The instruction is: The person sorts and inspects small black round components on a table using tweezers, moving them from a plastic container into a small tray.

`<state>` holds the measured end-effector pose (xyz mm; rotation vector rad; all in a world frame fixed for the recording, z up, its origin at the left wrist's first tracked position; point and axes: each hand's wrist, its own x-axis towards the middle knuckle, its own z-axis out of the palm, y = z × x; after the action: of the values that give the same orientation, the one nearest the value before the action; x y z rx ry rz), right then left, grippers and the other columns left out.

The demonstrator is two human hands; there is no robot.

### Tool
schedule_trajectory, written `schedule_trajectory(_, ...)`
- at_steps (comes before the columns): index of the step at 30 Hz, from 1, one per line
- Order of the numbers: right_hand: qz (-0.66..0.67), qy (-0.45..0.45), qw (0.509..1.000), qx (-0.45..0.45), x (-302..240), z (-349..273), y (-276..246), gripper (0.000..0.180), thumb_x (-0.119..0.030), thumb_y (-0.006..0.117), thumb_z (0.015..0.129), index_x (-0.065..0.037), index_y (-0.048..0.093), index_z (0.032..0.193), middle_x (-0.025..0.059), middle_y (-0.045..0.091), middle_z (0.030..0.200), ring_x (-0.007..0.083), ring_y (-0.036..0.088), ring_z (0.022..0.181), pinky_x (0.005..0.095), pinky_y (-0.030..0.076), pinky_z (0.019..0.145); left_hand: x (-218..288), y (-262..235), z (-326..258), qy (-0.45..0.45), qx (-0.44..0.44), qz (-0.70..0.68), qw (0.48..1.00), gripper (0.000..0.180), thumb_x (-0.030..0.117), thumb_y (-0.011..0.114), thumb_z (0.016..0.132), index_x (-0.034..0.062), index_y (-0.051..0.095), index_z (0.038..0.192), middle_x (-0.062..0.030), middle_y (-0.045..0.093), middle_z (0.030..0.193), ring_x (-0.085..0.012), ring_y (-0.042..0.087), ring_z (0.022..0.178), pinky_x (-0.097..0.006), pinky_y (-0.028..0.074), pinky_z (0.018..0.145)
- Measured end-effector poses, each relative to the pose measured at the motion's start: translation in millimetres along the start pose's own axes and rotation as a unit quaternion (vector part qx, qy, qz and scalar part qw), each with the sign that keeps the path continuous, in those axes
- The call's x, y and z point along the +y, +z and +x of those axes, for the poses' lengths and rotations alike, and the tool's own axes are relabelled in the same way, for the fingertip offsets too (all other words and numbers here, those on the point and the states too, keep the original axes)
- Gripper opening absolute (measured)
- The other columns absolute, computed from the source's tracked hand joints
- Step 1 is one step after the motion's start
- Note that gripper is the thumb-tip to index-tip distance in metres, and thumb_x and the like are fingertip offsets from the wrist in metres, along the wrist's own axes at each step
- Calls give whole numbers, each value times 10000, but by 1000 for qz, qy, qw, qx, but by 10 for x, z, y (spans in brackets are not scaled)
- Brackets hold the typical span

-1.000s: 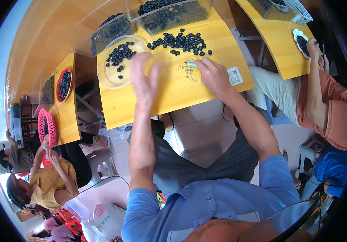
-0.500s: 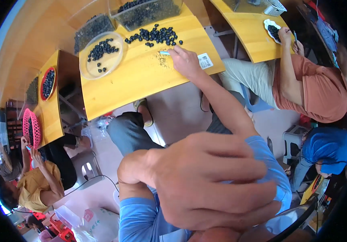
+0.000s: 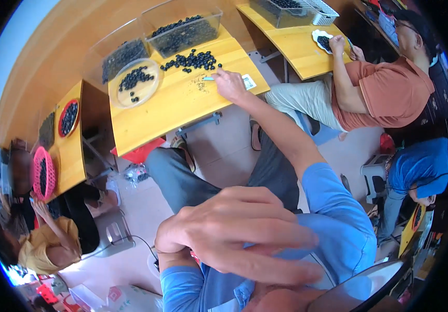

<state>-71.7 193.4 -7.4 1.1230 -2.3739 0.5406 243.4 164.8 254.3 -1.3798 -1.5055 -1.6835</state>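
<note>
Right hand, upper centre of the frame, pinches a small light-blue tool against the yellow surface; left hand, low and close, is loosely spread and empty. The dark berries just beyond look small, soft, easily crushed: take them gently, singly

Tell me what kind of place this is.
Probably a small sorting workshop. Several people sit at yellow wooden tables, each with dark round berries or beads: a loose pile, a clear round dish, clear bins. The right hand rests by the pile; the left hand is raised near the camera.
</note>
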Motion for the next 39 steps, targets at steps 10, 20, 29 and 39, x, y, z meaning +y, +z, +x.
schedule_trajectory(10, 7, 141, 987, -82, 73, -76, -482, 220, -59, 610, 895, -70, 762, 1053, 166, 696, 1072, 390, 706, 980, 526, 563, 861, 365, -153, -1430, -180, 256, 354, 881, 270, 2, 690, 906, 18, 713, 1174, -169, 726, 1143, -321, 702, 1083, -438, 552, 952)
schedule_trajectory(20, 37, 37, 997, 63, -111, -63, -585, 90, -146, 694, 899, -75, 730, 941, 138, 703, 931, 353, 711, 879, 451, 535, 792, 177, -36, -3080, -484, 302, 508, 645, 654, 141, 761, 890, 63, 525, 1496, -235, 385, 1612, -398, 371, 1498, -492, 297, 1231)
schedule_trajectory(29, 180, 129, 973, 63, 39, 47, -414, 205, -232, 694, 941, -33, 687, 990, 172, 690, 935, 431, 675, 887, 536, 537, 804, 175, 98, -2938, -533, 277, 563, 568, 618, 152, 774, 899, 94, 550, 1472, -239, 344, 1609, -427, 376, 1474, -497, 334, 1222)
schedule_trajectory(39, 181, 218, 958, 49, 61, -92, -1028, 252, -289, 659, 968, -38, 666, 999, 211, 709, 862, 425, 684, 842, 529, 518, 710, 395, 122, -2933, -502, 272, 606, 554, 566, 158, 761, 912, 88, 572, 1440, -252, 375, 1591, -422, 389, 1472, -491, 337, 1220)
